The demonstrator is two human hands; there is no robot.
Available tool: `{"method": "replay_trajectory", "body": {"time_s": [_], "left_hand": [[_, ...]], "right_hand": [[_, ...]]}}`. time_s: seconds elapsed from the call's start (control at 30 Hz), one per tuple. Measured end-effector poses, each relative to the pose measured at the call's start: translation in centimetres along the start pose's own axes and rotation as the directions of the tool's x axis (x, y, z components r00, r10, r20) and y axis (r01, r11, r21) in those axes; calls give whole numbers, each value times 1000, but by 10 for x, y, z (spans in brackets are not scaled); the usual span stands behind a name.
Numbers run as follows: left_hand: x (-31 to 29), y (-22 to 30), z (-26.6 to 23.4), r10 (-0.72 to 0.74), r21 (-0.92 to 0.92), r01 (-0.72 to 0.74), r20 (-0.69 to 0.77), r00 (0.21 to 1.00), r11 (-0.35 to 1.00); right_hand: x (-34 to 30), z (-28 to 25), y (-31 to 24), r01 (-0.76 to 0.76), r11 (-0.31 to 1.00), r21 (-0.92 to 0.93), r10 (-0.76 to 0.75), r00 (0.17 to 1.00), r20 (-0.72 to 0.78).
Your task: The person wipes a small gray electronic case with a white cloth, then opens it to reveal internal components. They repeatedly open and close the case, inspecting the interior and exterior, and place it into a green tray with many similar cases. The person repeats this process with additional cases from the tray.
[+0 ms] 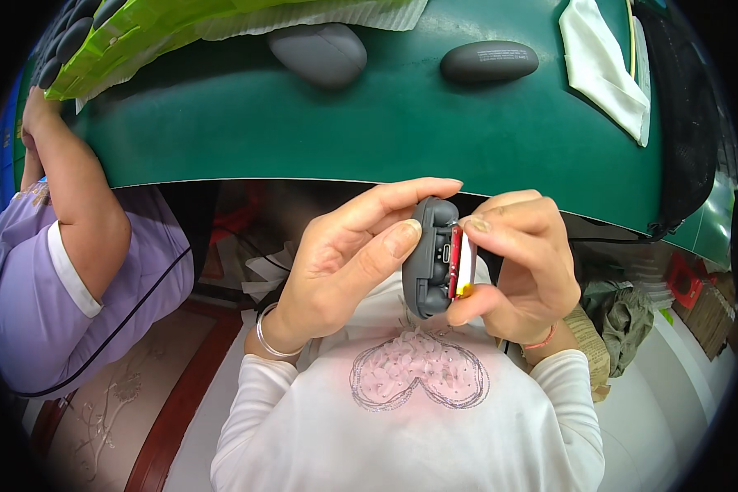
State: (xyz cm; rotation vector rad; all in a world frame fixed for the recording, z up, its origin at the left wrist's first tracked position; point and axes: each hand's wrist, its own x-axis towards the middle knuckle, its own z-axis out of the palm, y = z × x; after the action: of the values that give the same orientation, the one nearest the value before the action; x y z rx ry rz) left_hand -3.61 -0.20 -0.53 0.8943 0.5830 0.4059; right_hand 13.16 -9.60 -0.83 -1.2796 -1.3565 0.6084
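Bent inward, the left hand [336, 266] clamps a grey case [415, 283]; the right hand [533, 266] faces it, pinching a red board [455, 264] beside the case, between both hands.

The person wears a white fabric top [385, 451] with long white sleeves [570, 394], which finish before the wrists and make some small folds there. On the front of this top is a pale pink heart-shaped decoration [418, 365], made of many petal-like pieces with small shiny dots among them, and glittering silvery lines [377, 407] go around it. Around the wrist of the left hand [344, 262] is a smooth, round, silver-coloured bangle [261, 332]. Around the wrist of the right hand [541, 271] is a thin red cord bracelet [541, 339].
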Motion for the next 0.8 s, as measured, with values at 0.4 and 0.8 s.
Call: {"method": "replay_trajectory", "body": {"time_s": [0.4, 0.8], "left_hand": [[0, -1, 2, -73, -212, 95, 110, 991, 973], [-2, -3, -9, 9, -271, 17, 95, 995, 962]], "right_hand": [[-4, 5, -11, 138, 967, -213, -139, 990, 13], [-1, 2, 0, 0, 999, 33, 1, 1000, -9]]}}
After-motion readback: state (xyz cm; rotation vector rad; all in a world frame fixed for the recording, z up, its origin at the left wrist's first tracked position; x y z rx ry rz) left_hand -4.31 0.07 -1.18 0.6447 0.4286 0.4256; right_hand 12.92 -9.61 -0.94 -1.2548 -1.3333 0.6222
